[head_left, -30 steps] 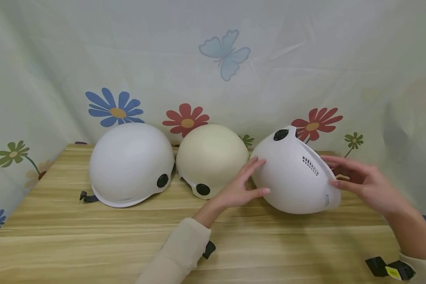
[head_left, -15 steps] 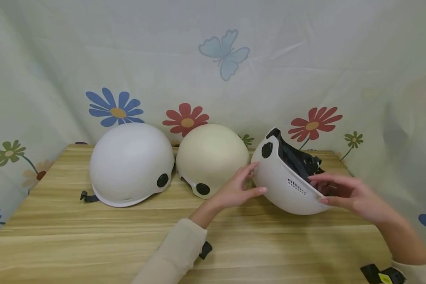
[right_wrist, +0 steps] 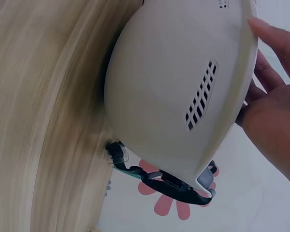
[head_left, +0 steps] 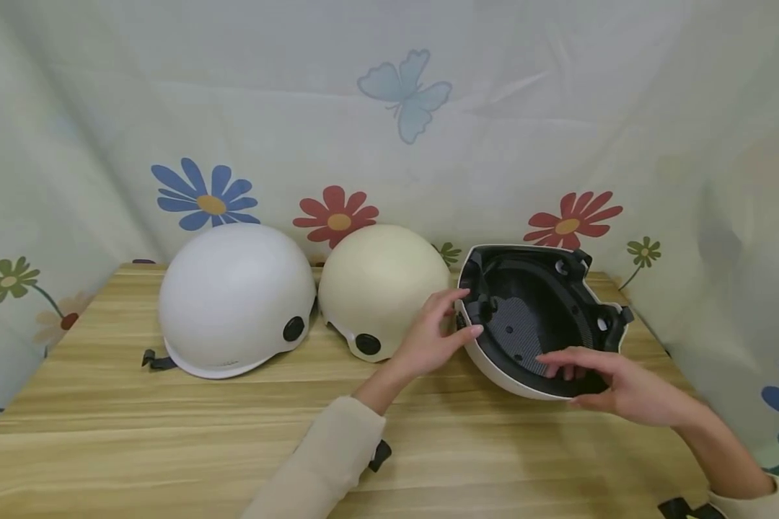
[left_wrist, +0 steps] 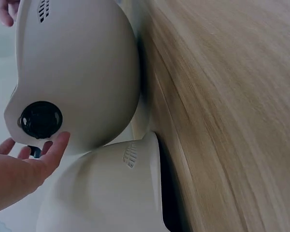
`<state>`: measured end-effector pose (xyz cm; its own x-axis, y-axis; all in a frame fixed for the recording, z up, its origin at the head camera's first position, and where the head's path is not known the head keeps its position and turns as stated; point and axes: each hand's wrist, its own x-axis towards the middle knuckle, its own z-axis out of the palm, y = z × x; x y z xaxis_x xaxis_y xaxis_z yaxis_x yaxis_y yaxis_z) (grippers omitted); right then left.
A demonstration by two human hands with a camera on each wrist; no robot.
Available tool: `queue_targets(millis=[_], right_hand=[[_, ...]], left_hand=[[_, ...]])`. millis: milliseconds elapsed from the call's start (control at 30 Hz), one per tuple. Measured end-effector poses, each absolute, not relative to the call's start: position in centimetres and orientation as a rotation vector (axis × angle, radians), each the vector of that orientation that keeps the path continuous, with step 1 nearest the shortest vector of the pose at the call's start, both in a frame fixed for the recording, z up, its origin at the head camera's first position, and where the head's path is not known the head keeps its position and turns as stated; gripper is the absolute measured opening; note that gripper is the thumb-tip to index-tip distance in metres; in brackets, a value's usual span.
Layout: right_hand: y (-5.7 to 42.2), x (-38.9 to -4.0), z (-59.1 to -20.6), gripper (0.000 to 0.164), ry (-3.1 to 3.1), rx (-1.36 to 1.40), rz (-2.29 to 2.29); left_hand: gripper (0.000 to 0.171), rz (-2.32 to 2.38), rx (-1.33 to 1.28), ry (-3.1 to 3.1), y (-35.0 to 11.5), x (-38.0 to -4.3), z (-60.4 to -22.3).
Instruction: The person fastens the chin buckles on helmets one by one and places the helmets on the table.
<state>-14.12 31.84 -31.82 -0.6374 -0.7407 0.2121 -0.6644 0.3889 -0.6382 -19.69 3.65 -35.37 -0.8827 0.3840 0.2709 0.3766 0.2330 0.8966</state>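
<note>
At the right of the table a white helmet [head_left: 537, 306] lies on its crown, its black padded inside facing up. My right hand [head_left: 613, 386] grips its near rim, fingers inside and thumb on the outer edge. My left hand [head_left: 431, 335] is at its left rim with fingers spread and relaxed, the fingertips beside a round black cap [left_wrist: 41, 120] in the left wrist view. A black strap [right_wrist: 169, 186] hangs at the helmet's edge in the right wrist view. A cream helmet [head_left: 386, 288] sits dome up just left of it, behind my left hand.
Another white helmet [head_left: 234, 299] stands dome up on the left, its black strap end [head_left: 159, 360] sticking out onto the wooden table [head_left: 169, 447]. A flower-printed curtain [head_left: 493, 144] hangs behind and along both sides.
The right-hand helmet has rolled from lying on its side to crown down, so its black inside now shows. My right hand moved left and lower with its rim; my left hand stayed nearly in place.
</note>
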Motion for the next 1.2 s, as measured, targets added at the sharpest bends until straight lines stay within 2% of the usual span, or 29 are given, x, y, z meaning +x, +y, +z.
queue_targets(millis=[233,400,833,1067,1200], right_hand=[[31.6,-14.2,-31.8,0.061,2.455,-1.248,-1.198],[32.4,-14.4,-31.4,0.053,2.632,-1.011,-1.281],[36.1,-15.0,-30.5,0.029,2.9,-0.459,-1.501],[36.7,-15.1,-30.4,0.023,2.984,-0.257,-1.409],[36.9,-15.1,-30.4,0.024,2.99,-0.229,-1.413]], left_hand=[[0.05,1.707,0.795,2.567,4.1,-19.7,-35.4],[0.043,1.714,0.81,2.587,4.0,-19.9,-35.9],[0.043,1.725,0.866,2.564,3.5,-19.6,-36.2],[0.043,1.717,0.898,2.579,3.6,-19.5,-36.5],[0.042,1.729,0.888,2.561,3.5,-19.5,-36.8]])
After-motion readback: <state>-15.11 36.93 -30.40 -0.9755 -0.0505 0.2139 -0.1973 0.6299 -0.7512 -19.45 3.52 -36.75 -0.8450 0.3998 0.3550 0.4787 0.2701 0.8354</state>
